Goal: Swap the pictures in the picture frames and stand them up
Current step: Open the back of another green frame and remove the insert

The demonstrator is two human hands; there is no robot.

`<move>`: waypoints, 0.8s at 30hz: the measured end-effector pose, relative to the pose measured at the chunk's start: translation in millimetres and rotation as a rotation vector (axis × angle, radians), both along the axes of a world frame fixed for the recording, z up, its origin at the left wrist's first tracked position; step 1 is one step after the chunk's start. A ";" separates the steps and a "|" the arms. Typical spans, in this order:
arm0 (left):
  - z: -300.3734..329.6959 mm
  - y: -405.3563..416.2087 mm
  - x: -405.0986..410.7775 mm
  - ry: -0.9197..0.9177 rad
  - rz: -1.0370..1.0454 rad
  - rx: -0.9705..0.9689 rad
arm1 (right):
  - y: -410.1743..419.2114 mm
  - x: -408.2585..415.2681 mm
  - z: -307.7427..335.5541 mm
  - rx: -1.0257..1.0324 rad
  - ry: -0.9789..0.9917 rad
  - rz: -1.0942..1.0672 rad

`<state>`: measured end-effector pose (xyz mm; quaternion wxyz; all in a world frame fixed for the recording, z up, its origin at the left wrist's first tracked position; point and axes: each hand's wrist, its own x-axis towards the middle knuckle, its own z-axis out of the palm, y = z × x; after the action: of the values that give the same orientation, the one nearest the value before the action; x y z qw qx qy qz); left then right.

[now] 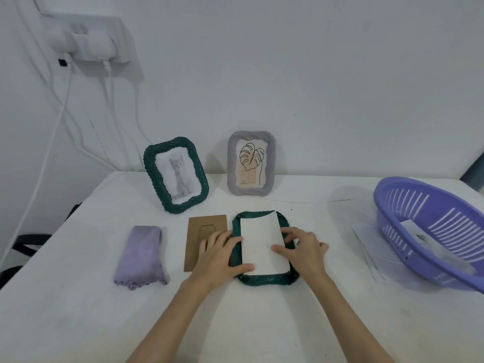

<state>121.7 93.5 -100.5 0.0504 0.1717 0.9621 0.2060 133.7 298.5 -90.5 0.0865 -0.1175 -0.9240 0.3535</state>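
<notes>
Lying face down near the middle of the table (262, 323), the dark green frame (262, 280) has its long axis running away from you, with a white picture sheet (262, 244) set blank side up in its back opening. Your left hand (222, 251) rests over the frame's left edge, its fingers fairly straight and the thumb pressing the sheet's near left corner. Your right hand (303, 246) lies on the right edge, fingertips pressing the sheet flat; neither hand curls round anything.

Just left of the frame, partly under your left hand, lies the brown backing board (201, 229) with its stand flap cut in. Further left sits a folded lilac cloth (141, 255), apart from the board.

Behind, two frames stand upright: a green one with a cat photo (176, 175), turned slightly to the right, and a grey one with a leaf line drawing (251, 163) close to the wall. Small print sits under the leaf, too small to read.

At the right edge a purple slotted basket (429, 210) sits tilted on loose papers (366, 247), with another picture inside. You have open tabletop in front of the frame towards you and between it and the basket.
</notes>
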 end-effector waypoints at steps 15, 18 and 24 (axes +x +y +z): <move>2.5 -2.0 -1.9 -0.058 -0.008 -0.124 | 3.0 -4.7 -6.8 -0.088 0.074 0.020; 7.4 2.9 -2.3 -0.026 0.012 -0.013 | 13.2 -6.2 -3.6 -0.123 0.168 0.064; 38.1 51.7 -7.7 -0.320 0.032 0.966 | 44.2 -3.9 23.2 -0.480 0.309 0.142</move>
<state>113.9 145.3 -62.4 0.1089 0.1271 0.7396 0.6519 129.8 342.7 -67.2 0.1707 -0.0144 -0.7957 0.5810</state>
